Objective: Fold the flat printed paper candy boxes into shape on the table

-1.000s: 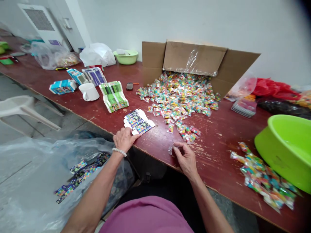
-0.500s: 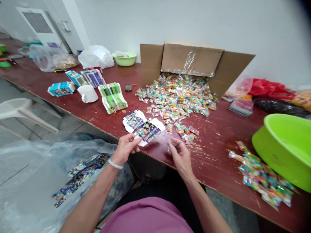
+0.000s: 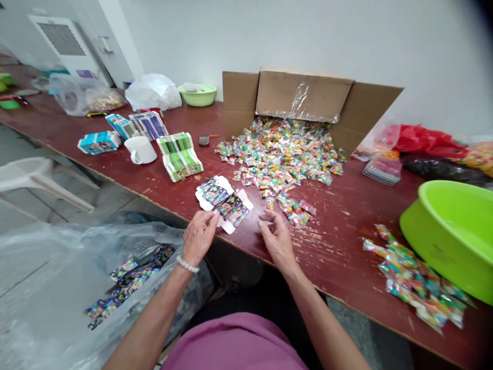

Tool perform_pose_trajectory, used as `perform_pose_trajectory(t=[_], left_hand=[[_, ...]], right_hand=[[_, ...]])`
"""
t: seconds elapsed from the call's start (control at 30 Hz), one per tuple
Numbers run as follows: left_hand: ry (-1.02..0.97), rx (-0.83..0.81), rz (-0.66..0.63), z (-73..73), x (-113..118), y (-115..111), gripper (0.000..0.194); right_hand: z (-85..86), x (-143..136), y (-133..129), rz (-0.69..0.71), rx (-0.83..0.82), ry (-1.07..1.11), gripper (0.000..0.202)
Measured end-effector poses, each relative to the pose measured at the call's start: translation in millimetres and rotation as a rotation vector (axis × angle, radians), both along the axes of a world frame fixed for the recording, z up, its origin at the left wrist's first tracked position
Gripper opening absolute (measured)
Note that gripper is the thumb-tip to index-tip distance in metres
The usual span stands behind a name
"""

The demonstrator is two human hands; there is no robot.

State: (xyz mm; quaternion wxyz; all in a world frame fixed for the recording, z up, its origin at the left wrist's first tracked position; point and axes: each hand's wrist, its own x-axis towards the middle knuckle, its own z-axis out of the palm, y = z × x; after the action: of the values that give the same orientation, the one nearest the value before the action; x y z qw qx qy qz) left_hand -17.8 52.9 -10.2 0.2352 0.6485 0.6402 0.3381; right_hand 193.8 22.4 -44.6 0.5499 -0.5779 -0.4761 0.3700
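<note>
Pinching a purple carton (image 3: 236, 211) toward two o'clock, the left hand (image 3: 200, 235) has the half-spread right hand (image 3: 277, 236) at three.

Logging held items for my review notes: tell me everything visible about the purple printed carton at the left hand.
The purple printed carton looks like thin card, flattened, with bright multicoloured pictures on purple and dark panels. Plain white flaps show at its right and near ends. It sits near the front edge of the red-brown table, beside similar printed card. The left hand appears to pinch its left edge; the right hand is apart from it. Its small print is unreadable.
</note>
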Motion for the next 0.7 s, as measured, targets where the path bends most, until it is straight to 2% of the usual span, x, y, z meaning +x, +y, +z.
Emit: perform_pose_trajectory(t=[0.1,0.2,0.3,0.37,0.43,0.53,0.6,0.7], left_hand=[[-0.061,0.041,-0.020,-0.7,0,-4,0.032],[-0.260,-0.042,-0.106,5.0,0,-13,0.031],[-0.499,-0.303,-0.301,16.1,-4,-28,0.026],[-0.652,-0.514,-0.446,21.8,-6,-38,0.023],[-0.784,-0.652,-0.526,23.2,-2,-45,0.025],[-0.881,-0.721,-0.454,18.1,17,-48,0.025],[-0.886,-0.734,-0.381,13.6,33,-47,0.026],[-0.837,-0.696,-0.312,9.9,45,-43,0.025]], right_hand=[[8.4,-8,2,0.019,-0.021,0.106,0.046],[20.3,-13,2,0.075,-0.084,0.330,0.057],[31.4,-11,-1,0.103,-0.091,0.481,0.052],[36.8,-9,-5,0.105,-0.074,0.497,0.046],[40.4,-9,-10,0.112,-0.053,0.461,0.042],[42.6,-18,-13,0.099,-0.048,0.460,0.036],[42.6,-25,-13,0.039,-0.075,0.527,0.035],[41.8,-25,-9,-0.060,-0.066,0.589,0.048]])
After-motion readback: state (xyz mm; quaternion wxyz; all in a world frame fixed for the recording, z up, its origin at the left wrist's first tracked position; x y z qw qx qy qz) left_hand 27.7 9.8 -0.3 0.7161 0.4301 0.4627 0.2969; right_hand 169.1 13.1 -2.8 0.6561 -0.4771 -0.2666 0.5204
